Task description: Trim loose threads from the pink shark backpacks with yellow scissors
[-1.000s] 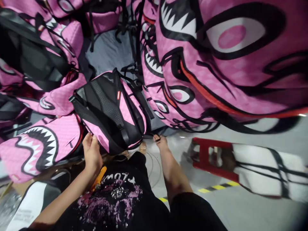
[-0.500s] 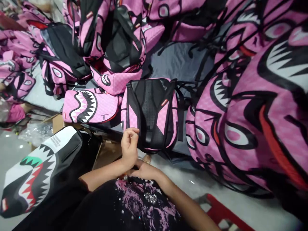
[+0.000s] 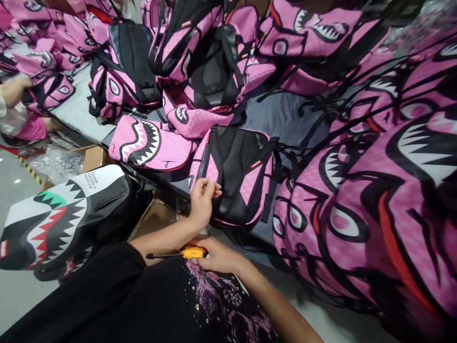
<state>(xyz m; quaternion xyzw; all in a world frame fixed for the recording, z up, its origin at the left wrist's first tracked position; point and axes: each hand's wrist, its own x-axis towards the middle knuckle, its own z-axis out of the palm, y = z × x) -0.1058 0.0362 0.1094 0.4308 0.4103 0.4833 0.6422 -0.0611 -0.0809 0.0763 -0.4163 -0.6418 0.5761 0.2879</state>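
My left hand (image 3: 202,202) is raised over the near left edge of a pink and black backpack (image 3: 233,169). Its fingers are curled together in a pinch; whatever is between them is too small to make out. The backpack lies with its black back panel and straps facing up. Lower down, close to my body, my right hand (image 3: 217,255) is closed around a yellow-handled tool (image 3: 193,252) with a thin black rod that points left. A pink pouch-like bag (image 3: 150,145) with a shark-mouth print lies left of the backpack.
A black, white and grey shark-print backpack (image 3: 71,214) stands at the left, by an open cardboard box (image 3: 153,216). Large pink backpacks (image 3: 357,205) crowd the right side. More pink bags (image 3: 214,66) pile up on the grey-covered table (image 3: 282,112). Another person's arm (image 3: 16,90) shows at far left.
The view has shifted, so the bags sit farther right and lower. In my right hand the yellow tool with its black rod now shows. My left hand stays curled by the backpack's near edge.
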